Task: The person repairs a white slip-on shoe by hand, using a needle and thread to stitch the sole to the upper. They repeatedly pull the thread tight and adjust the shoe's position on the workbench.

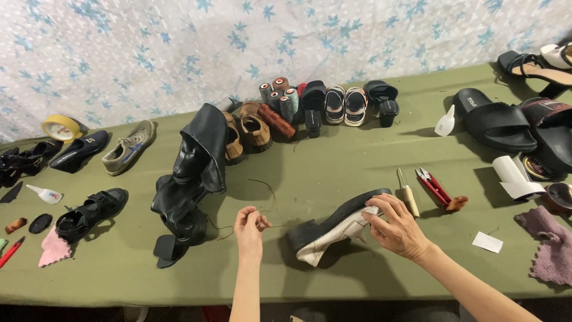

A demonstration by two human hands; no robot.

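Note:
A white shoe with a thick black sole lies on its side on the green table, near the front edge. My right hand presses down on its heel end and holds it. My left hand is pinched shut on a thin dark thread that loops up over the table and runs toward the shoe. A wooden-handled awl and red thread snips lie just right of the shoe.
Tall black boots stand left of my left hand. Shoes, sandals and thread spools line the back edge. Black slides, a glue bottle, paper roll and purple cloth sit right. Yellow tape is far left.

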